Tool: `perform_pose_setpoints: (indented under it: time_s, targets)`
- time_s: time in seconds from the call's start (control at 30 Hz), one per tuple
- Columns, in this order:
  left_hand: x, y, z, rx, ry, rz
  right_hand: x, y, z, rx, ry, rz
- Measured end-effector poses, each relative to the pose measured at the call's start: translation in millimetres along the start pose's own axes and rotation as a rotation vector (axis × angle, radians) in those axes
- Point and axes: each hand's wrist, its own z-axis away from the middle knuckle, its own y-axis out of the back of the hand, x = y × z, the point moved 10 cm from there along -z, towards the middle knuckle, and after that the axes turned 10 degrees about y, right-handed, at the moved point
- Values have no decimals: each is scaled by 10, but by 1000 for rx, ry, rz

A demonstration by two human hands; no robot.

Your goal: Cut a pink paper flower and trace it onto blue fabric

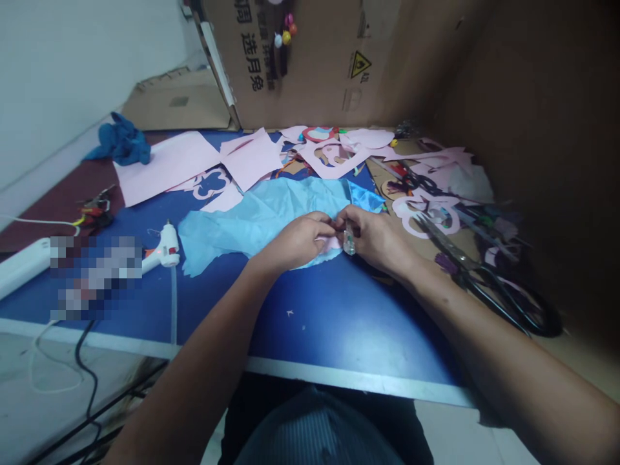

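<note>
Light blue shiny fabric (271,210) lies crumpled across the middle of the blue table. Over its near right part, my left hand (304,239) has its fingers curled down onto a small pink piece (330,243), which is partly hidden under them. My right hand (375,236) meets it there, its fingers closed around a slim object with a clear plastic end (349,240). The rest of that object is covered by my fingers, so its kind is unclear. The fingertips of both hands nearly touch.
A white glue gun (168,245) stands at left, near a power strip (29,265). Large black-handled scissors (498,297) lie at right. Pink paper sheets (167,165) and cutouts (426,213) cover the back and right. Cardboard panels (310,77) rise behind; dark blue cloth (123,142) sits far left.
</note>
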Motion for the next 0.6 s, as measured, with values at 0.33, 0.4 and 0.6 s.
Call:
perform_pose_setpoints:
  time_s: [0.33,0.4,0.6]
  targets:
    - [-15,672,78,221,198,-173,32,-7,5,18,-10,-5]
    - [89,670,146,238,206,-292,35,-9,3,15,-15,11]
    - [387,25,294,42,181,-486,21,-16,-2,-11,-21,20]
